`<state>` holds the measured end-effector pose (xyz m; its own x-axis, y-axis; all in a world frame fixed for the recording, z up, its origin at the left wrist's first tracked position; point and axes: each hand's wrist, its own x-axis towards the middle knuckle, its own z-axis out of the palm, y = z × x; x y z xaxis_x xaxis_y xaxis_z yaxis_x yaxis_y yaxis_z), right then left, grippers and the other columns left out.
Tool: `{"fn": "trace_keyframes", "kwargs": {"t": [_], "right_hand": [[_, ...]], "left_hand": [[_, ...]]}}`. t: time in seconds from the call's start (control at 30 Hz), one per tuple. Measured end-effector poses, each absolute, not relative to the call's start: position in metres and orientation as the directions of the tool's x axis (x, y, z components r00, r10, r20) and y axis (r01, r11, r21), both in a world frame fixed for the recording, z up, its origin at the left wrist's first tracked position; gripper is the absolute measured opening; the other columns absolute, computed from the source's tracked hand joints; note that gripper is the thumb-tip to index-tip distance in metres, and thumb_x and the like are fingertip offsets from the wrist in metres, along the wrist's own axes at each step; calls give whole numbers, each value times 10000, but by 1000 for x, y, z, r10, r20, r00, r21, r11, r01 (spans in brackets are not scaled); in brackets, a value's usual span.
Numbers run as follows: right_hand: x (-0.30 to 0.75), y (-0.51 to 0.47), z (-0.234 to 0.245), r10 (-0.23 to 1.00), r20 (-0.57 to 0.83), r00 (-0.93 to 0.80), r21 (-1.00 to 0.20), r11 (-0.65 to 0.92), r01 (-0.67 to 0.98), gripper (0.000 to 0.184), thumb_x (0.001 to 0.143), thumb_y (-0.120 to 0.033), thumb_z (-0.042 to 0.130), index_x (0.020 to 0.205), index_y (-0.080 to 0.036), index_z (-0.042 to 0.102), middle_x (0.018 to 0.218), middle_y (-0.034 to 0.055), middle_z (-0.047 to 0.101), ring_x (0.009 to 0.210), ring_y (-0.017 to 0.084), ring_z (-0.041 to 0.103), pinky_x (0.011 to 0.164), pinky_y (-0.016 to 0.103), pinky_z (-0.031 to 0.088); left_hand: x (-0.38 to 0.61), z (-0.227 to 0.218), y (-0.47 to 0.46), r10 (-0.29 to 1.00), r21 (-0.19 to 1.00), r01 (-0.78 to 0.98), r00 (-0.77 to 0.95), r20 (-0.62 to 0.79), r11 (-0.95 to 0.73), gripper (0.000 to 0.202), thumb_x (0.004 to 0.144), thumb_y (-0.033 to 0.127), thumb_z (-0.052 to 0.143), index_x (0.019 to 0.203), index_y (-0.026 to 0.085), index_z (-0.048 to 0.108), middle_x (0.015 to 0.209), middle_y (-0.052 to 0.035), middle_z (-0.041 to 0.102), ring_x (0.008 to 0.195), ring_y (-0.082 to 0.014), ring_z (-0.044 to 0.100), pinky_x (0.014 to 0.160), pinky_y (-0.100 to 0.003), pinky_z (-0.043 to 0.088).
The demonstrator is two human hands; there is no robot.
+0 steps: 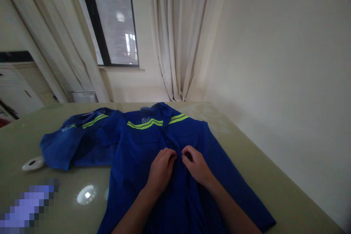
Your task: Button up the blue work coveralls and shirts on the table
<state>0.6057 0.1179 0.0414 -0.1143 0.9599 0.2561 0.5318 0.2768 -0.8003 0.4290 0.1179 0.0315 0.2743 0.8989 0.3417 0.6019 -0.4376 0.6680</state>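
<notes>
A blue long-sleeved work jacket (137,153) with yellow-green reflective stripes lies front up on the table, collar at the far end. Both hands meet at its front opening, below the chest stripe. My left hand (163,166) is closed, its fingertips pinching the left edge of the front placket. Across a small gap, my right hand (196,164) curls thumb against fingers on the placket's other edge. A button shows on the placket just above the hands. Whether a button sits between the fingertips is too small to make out.
A second blue garment (90,146) with similar stripes lies crumpled to the left, beside a white oval object (33,163). A pixelated patch covers the lower left. The glossy table (263,175) runs along a wall at right; curtains (178,36) and a window stand behind.
</notes>
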Motion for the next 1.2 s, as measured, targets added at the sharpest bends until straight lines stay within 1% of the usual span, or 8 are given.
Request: {"fn": "trace_keyframes", "kwargs": {"t": [0.07,0.13,0.2,0.3,0.43,0.67,0.87,1.2], "right_hand": [[604,116,41,960,256,-118,-813,279,511,58,861,-219,591,892,-214,640,822,-6,645,724,155,586,658,257,456],[602,115,41,956,271,-117,-810,292,509,122,837,-245,678,954,-210,682,891,13,671,769,167,610,689,270,476],[601,114,41,947,299,-113,-792,313,525,136,818,-229,724,953,-212,717,934,26,679,814,180,628,732,285,492],[600,114,42,938,337,-87,-763,326,558,62,849,-191,703,886,-217,745,944,37,677,854,191,648,783,304,509],[600,112,43,925,378,-41,-705,316,634,62,864,-172,697,865,-222,733,949,44,672,854,199,658,797,319,527],[597,105,45,908,393,-145,-559,361,746,146,942,-160,574,930,-228,703,1004,48,651,878,180,650,818,306,524],[595,105,46,911,361,-202,-478,366,798,137,948,-169,585,927,-225,708,998,46,649,906,185,644,823,297,517],[591,105,41,916,343,-207,-450,354,820,173,961,-154,551,950,-236,703,916,26,648,829,172,629,766,272,476]], "left_hand": [[429,30,119,900,691,577,261,349,-435,167,995,182,480,962,242,631,964,-22,668,944,-206,613,849,-334,485],[429,28,119,898,701,561,254,360,-440,168,989,171,481,967,238,634,967,-25,664,946,-206,611,851,-332,486],[429,27,118,893,703,551,252,373,-449,167,992,176,482,975,236,637,974,-27,660,953,-206,610,857,-332,487],[429,26,118,885,688,558,250,393,-463,168,1002,199,481,977,236,643,981,-29,658,952,-203,615,856,-329,492],[429,26,116,877,652,589,264,402,-476,187,1012,233,469,983,241,654,970,-34,665,943,-201,636,853,-323,514],[431,23,113,849,531,672,317,423,-516,222,1030,209,429,1038,243,648,984,-34,692,935,-191,659,875,-323,527],[430,23,111,842,445,728,357,403,-522,222,1027,202,426,1026,238,645,982,-42,689,921,-197,666,840,-318,532],[433,25,110,882,571,679,284,375,-461,214,1013,211,400,981,232,610,963,-45,679,878,-186,661,811,-320,534]]}}
